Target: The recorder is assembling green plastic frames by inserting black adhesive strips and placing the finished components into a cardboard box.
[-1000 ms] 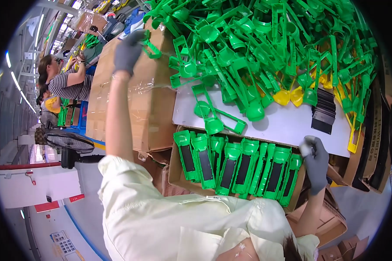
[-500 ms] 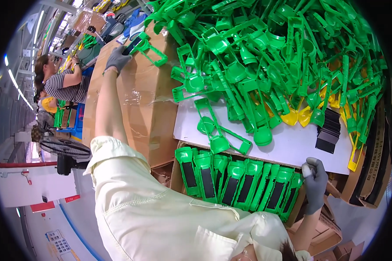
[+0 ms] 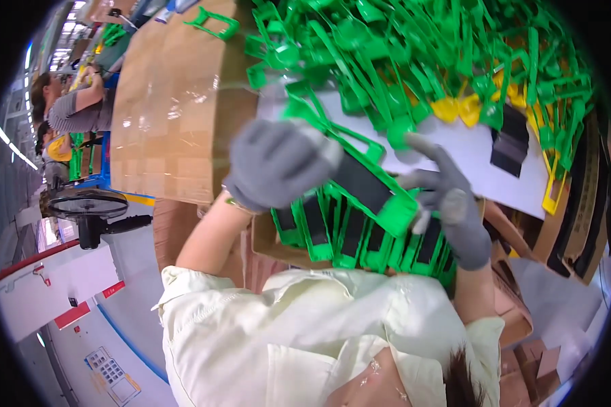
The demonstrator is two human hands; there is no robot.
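Grey gloves cover both hands. My left hand [image 3: 278, 163], blurred by motion, is closed at the upper left end of a green plastic holder with a black strip [image 3: 363, 182]; its fingertips are hidden. At the holder's lower right end is my right hand [image 3: 451, 207], its forefinger stretched out and its other fingers around that end. The holder is tilted above an open carton [image 3: 288, 254] packed with upright green holders [image 3: 349, 237], several showing black strips. Just beyond, a loose green frame [image 3: 360, 144] lies on a white board [image 3: 472, 166].
A large heap of green plastic parts [image 3: 387, 61] covers the far side, with yellow parts [image 3: 458, 108] among them. A stack of black strips [image 3: 509, 146] lies at the right. A closed carton [image 3: 170, 102] at the left bears a green frame [image 3: 214, 24]. Farther left are a fan [image 3: 88, 207] and another person [image 3: 81, 108].
My left hand has moved from the closed carton towards me and right, bringing the green holder. My right hand has moved up and left to that holder. The view has shifted slightly.
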